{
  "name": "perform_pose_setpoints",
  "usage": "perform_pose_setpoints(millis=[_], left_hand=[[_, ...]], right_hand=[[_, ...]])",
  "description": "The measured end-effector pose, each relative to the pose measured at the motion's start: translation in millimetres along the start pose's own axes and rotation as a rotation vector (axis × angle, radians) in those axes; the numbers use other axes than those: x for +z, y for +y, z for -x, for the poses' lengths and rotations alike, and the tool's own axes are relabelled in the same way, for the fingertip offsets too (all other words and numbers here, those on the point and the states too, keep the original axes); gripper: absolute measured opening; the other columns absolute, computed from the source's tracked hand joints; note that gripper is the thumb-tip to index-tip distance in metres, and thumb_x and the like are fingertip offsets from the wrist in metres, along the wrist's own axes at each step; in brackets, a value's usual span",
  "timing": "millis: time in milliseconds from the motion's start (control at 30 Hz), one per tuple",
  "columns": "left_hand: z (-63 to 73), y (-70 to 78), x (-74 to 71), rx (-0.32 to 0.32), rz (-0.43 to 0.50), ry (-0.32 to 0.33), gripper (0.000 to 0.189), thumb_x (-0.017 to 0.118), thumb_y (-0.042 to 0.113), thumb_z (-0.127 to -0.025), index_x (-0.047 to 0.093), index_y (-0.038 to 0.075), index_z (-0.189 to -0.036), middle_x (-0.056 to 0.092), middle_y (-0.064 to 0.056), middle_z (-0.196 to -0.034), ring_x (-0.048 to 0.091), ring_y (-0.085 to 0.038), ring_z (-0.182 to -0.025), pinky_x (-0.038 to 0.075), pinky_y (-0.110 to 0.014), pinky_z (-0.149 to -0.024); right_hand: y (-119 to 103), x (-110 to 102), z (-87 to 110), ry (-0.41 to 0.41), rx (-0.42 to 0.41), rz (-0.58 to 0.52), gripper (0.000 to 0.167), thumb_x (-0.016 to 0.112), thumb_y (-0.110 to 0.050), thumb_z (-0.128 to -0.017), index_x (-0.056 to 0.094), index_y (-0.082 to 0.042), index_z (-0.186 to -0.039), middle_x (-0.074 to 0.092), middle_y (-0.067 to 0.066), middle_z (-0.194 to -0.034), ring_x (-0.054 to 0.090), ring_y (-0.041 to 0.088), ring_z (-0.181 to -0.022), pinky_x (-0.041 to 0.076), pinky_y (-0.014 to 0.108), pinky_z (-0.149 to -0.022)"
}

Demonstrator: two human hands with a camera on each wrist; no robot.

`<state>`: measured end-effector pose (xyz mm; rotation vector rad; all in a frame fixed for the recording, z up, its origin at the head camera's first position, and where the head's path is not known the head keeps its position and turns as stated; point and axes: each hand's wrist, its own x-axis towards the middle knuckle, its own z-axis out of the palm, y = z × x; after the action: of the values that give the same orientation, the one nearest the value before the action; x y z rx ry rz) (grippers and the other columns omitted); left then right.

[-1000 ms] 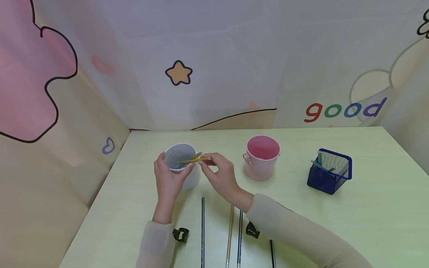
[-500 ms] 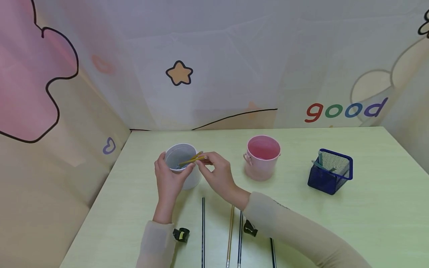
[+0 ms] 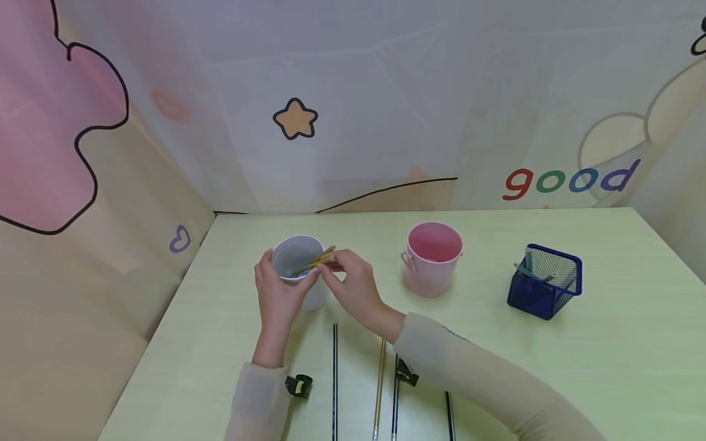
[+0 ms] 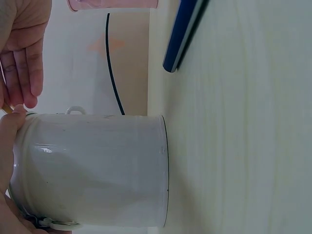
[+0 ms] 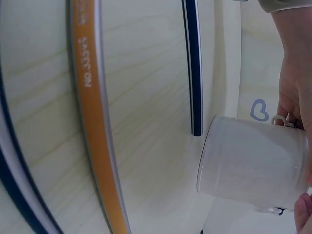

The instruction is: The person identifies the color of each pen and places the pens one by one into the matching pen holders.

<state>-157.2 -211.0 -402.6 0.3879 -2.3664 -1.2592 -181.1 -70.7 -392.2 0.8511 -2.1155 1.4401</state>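
examining the counter point(image 3: 634, 367), we found the left hand point(image 3: 279, 291) gripping a white bucket point(image 4: 95, 168), the right hand point(image 3: 355, 285) pinching a yellow stick point(image 3: 312, 265) partly over it.

The left hand point(image 3: 280, 295) grips; right hand point(image 3: 354, 288) pinches beside it.

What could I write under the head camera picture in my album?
One hand steadies the white bucket; the other holds a yellow stick over its rim, a pink bucket nearby.
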Motion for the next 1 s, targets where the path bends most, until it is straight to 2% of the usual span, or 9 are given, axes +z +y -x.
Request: perform_pose_setpoints(millis=[367,500,867,1000], left_hand=[[0.8,1.6,-0.1,0.005,-0.002,0.007,0.096,0.082,0.036,-0.072,0.027,-0.002,-0.141,0.038,-0.023,-0.131,0.042,-0.037,-0.121,0.043,-0.053,-0.097],[1.3,2.7,-0.8,-0.007,0.000,-0.002,0.099,0.083,0.038,-0.071,0.027,-0.001,-0.141,0.037,-0.022,-0.132,0.041,-0.036,-0.122,0.043,-0.052,-0.098],[-0.1,4.1,0.0,0.015,-0.001,0.011,0.099,0.083,0.039,-0.070,0.027,-0.001,-0.141,0.038,-0.022,-0.131,0.042,-0.036,-0.120,0.043,-0.053,-0.096],[0.6,1.8,-0.6,-0.007,-0.006,-0.002,0.097,0.082,0.037,-0.072,0.027,0.000,-0.141,0.036,-0.022,-0.134,0.041,-0.036,-0.121,0.043,-0.054,-0.097]], right_hand=[[1,2,1.8,-0.023,0.063,0.005,0.015,0.069,-0.003,-0.084,0.064,0.004,-0.096,0.067,0.015,-0.091,0.067,0.024,-0.082,0.057,0.030,-0.075],[0,0,1.3,-0.025,0.075,0.000,0.016,0.070,-0.003,-0.084,0.064,0.004,-0.096,0.066,0.015,-0.092,0.067,0.025,-0.083,0.057,0.031,-0.075],[2,-11,-5.7,-0.043,0.075,0.035,0.019,0.073,-0.004,-0.081,0.063,0.004,-0.095,0.066,0.016,-0.090,0.066,0.026,-0.083,0.057,0.032,-0.076],[1,-16,-3.6,-0.064,0.102,0.043,0.020,0.073,-0.005,-0.081,0.063,0.004,-0.095,0.066,0.016,-0.091,0.066,0.027,-0.083,0.057,0.033,-0.076]])
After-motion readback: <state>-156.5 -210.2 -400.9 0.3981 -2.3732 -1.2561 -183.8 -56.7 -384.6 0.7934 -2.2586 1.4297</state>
